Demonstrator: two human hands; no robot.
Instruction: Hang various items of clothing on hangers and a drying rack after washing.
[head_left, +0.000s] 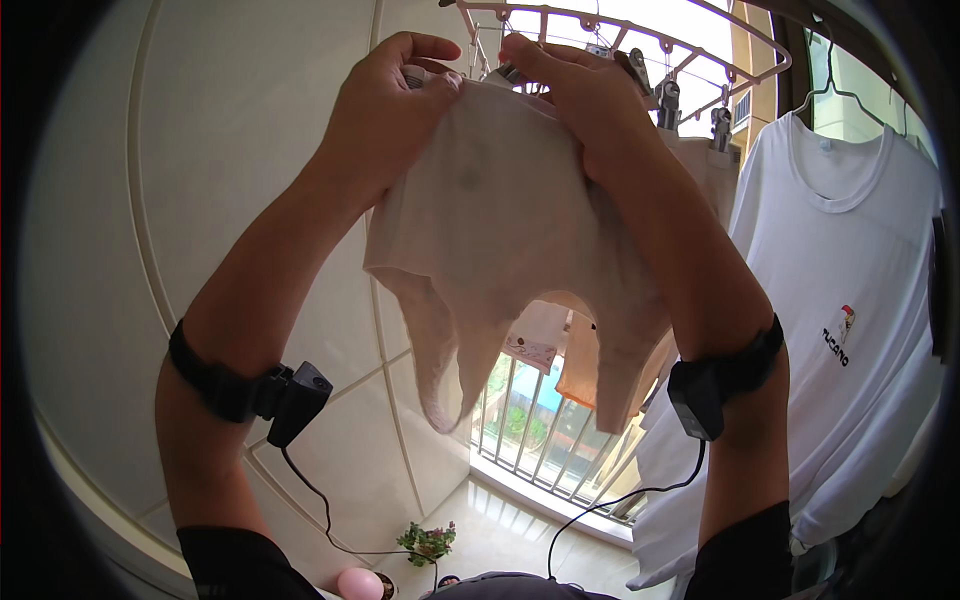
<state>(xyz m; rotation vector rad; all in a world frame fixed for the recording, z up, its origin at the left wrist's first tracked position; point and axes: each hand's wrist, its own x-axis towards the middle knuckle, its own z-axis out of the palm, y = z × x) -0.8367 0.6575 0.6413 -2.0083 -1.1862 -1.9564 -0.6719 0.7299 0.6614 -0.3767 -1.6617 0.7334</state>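
Observation:
A pale sleeveless top (480, 195) hangs upside down before me, hem uppermost and shoulder straps lowest. My left hand (397, 97) pinches the hem's left corner between thumb and fingers. At the hem's right part, my right hand (592, 90) is closed on a grey clothes clip (510, 73); its fingertips are partly hidden. Just above both hands is a pink hanging drying rack (652, 34). More metal-look clips (667, 101) dangle from it beside my right wrist, gripping another pale garment (701, 161) behind my forearm.
At right, a white T-shirt (810, 247) hangs on a wire hanger (831, 86). Tiled wall (240, 97) runs along the left. Below are a metal railing (536, 427), a potted plant (426, 541) and a pink balloon-like ball (360, 583). Cables (592, 510) trail from devices strapped to both forearms.

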